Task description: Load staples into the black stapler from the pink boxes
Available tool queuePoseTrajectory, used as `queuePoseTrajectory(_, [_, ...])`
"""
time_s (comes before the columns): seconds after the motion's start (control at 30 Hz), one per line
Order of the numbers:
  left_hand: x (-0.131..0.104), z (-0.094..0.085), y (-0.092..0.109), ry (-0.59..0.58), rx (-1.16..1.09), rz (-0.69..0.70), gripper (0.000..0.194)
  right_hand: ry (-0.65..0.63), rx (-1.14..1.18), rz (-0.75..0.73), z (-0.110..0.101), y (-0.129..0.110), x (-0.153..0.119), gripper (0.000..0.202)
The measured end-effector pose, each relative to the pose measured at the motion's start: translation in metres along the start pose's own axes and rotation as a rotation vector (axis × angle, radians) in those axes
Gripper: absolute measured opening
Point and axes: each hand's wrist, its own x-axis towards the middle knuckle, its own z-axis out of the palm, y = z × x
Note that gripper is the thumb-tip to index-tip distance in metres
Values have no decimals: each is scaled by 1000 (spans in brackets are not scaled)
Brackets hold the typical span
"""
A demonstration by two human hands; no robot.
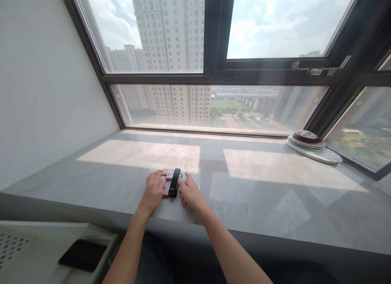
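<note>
On the grey marble-like sill [238,210] lies a small red and white box or packet [165,187], partly covered by my left hand. A black, narrow, oblong object [174,182] rests against its right side. My left hand [155,188] lies on the left part of the red and white item, with its fingers stretched over it. At the right side of the black object is my right hand [188,190], its thumb and curled fingers around a small piece with a pale tip that I cannot make out.
Several stacked plates or discs [314,147] sit at the sill's right corner by the window frame [210,78]. A white wall [45,92] bounds the left. Below the front edge, a white basket [61,227] holds a dark flat object [83,254].
</note>
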Motion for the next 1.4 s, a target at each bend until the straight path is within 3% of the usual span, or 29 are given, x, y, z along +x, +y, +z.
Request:
queuePoseTrajectory(0.13, [-13,-17,33,214,12,-55,21,257,-80,-142,-33,20,-31,57])
queuePoseTrajectory(0.2, [-24,-16,62,229,-29,-33,20,298,-136,-159,-62,32,-49,53])
queuePoseTrajectory(0.27, [-32,-5,96,95,-86,56,23,347,-206,-162,-96,43,-66,49])
queuePoseTrajectory(0.37, [-36,24,140,-214,-117,248,32,411,-452,-206,-144,55,-88,45])
queuePoseTrajectory(0.47, [-33,59,159,-293,-42,281,46,368,-777,-181,-169,65,-103,47])
queuePoseTrajectory(0.57, [-31,84,154,-339,68,243,53,321,-979,-102,-170,72,-109,53])
queuePoseTrajectory(0.63, [-32,90,148,-375,106,231,54,322,-1051,-65,-164,73,-109,56])
queuePoseTrajectory(0.9, [-32,86,147,-474,169,197,57,304,-1151,16,-157,67,-109,60])
queuePoseTrajectory(1.4, [-29,86,149,-470,161,194,54,284,-1151,40,-158,62,-111,61])
